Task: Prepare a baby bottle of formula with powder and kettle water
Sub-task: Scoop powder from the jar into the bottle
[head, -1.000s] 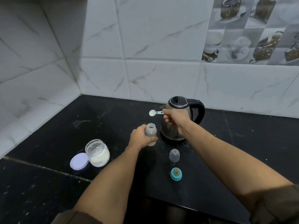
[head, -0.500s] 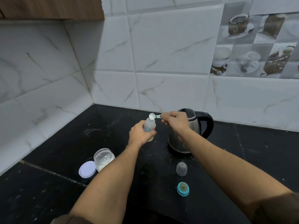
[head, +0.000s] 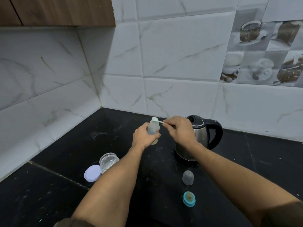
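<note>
Both bare forearms reach from the near edge toward the far middle; the left hand [head: 143, 136] curls round the bottle [head: 152, 128], holding it upright; the right hand [head: 180, 131], just right of it, knuckles up, pinches the scoop [head: 155, 119] by its handle.

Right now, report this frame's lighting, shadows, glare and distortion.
Head view: dim, flat light, with the cabinet shading the corner tiles. Head view: wide-angle lens bows the tile joints near the edges. Head view: soft sheen on the kettle, no hard glare. Head view: the scoop over the bottle looks slightly soft.
</note>
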{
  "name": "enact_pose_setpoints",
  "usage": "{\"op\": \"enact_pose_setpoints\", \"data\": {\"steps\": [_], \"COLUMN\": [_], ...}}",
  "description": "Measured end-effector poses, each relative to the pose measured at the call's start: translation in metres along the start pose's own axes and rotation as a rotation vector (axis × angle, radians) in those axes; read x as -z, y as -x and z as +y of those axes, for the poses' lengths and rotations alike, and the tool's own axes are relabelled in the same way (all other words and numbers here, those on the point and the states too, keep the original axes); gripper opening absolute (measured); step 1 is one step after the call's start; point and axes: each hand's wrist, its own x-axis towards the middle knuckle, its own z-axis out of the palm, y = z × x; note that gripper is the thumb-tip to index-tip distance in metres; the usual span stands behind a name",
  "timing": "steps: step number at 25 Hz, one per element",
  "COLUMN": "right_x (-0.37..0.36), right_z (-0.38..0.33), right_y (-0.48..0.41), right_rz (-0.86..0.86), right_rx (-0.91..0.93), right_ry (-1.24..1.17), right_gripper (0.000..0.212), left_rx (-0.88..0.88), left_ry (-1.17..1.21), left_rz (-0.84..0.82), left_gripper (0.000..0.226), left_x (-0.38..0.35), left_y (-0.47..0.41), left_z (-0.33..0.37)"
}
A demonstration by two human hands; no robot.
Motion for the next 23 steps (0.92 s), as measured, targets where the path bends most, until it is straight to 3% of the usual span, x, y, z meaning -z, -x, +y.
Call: {"op": "enact_pose_setpoints", "data": {"steps": [5,12,18,23], "right_x": [-0.002,-0.001,0.004,-0.003], "right_z": [0.006,0.01,0.002,0.001], "right_y": [0.0,0.002,-0.009,0.002], "right_rz": [0.027,0.024,0.062,0.031], "right_rx": [0.115,0.1,-0.545,-0.812], "right_ry": [0.05,0.04,-0.424,-0.716], "right_gripper": [0.013,0.011,0.014,0.018], "left_rx": [0.003,-0.012,0.066,0.137], "left_ry": [0.01,0.009,-0.036,-0.038], "left_rz": [0.0,-0.015,-0.04,-0.12], "left_gripper": [0.057,0.056,0.05,0.054], "left_x": [0.0,-0.006,-0.016,-0.036], "left_y": [-0.004,-0.007,0.001,0.018], "left_z": [-0.001,-0.003,-0.022,-0.049]}}
